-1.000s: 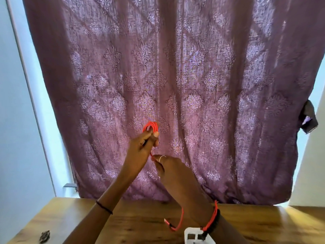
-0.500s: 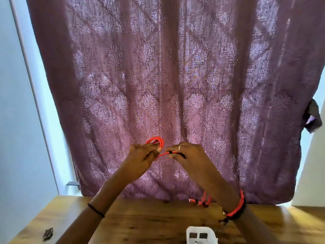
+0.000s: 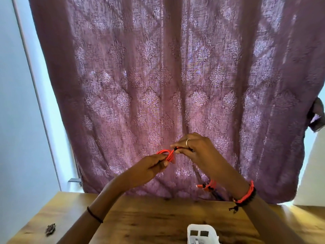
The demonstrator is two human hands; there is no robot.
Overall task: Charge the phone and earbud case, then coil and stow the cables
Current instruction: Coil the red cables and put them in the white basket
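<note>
red cable coil (image 3: 167, 155) above table (image 3: 154, 217). l hand (image 3: 151, 167) grip pinches loops, r hand (image 3: 196, 151) pinches black plug end (image 3: 177, 148). risk: loops could spring open if l pinch slackens; dangling tail (image 3: 207, 186) could snag.

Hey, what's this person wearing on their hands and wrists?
The right hand wears a thin pale ring on one finger; its wrist has a red and black woven bracelet with loose dark cord ends. The left hand shows no ring; its wrist has a thin dark band. No sleeves show.

Curtain (image 3: 158, 85) hangs behind the table (image 3: 149, 217); basket (image 3: 200, 227) on its near edge; small object (image 3: 50, 229) at left.
</note>
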